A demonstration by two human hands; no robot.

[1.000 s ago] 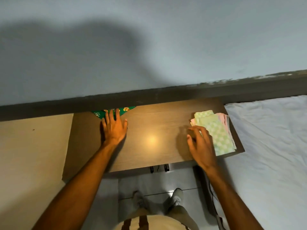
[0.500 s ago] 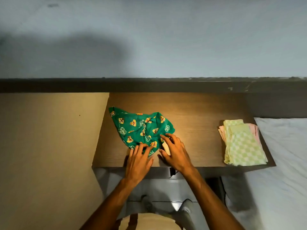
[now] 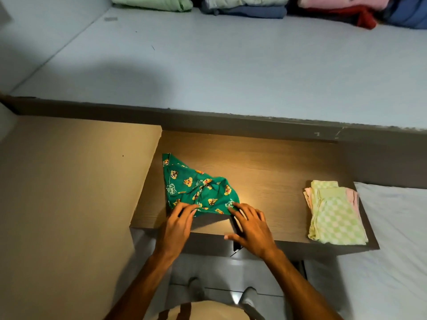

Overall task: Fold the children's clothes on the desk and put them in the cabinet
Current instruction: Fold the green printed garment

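Observation:
A green children's garment printed with cartoon animals lies crumpled on the wooden desk, left of centre. My left hand pinches the garment's near left edge. My right hand has its fingertips on the garment's near right corner, fingers spread. A folded stack of green-checked and pink clothes rests on the desk's right end.
A tall beige cabinet side stands to the left of the desk. A white bed adjoins the desk on the right. Folded clothes in green, blue, red and pink sit on a shelf high on the pale wall.
The view tilted up, revealing the shelf of clothes. The green garment was pulled from the desk's far left corner toward the near edge. Both hands now hold its near edge, slightly farther apart.

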